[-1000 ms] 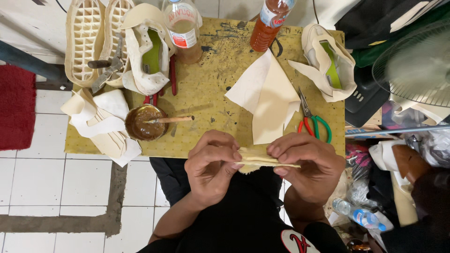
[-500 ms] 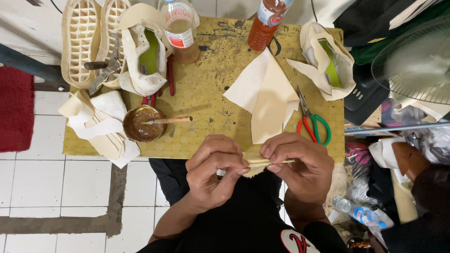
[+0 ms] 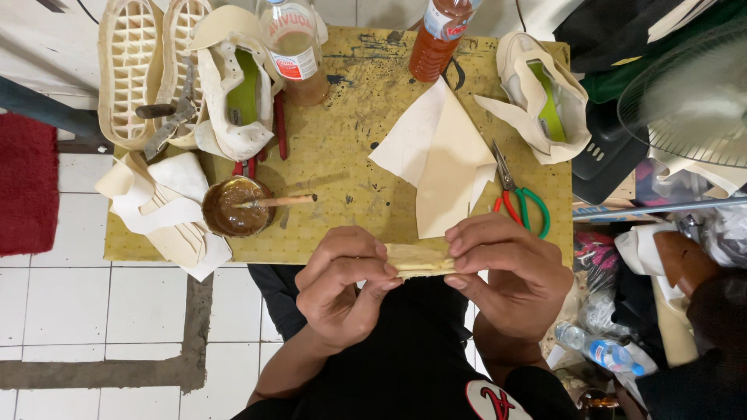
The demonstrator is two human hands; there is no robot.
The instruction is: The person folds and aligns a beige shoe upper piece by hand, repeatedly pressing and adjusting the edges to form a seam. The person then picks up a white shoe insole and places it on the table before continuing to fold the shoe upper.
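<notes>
Cream folded strip [image 3: 419, 260] now pinched between my left hand [image 3: 346, 292] and right hand [image 3: 510, 276], near edge of bench [image 3: 342, 155]; thin stick from a second ago gone, fingers pressing fold shut.

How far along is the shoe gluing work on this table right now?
Done, apparently: two cream uppers are shaped. In hand: left hand and right hand pinch a folded cream strip. Left, seemingly: cut pieces, soles unattached, brush in the glue bowl.
</notes>
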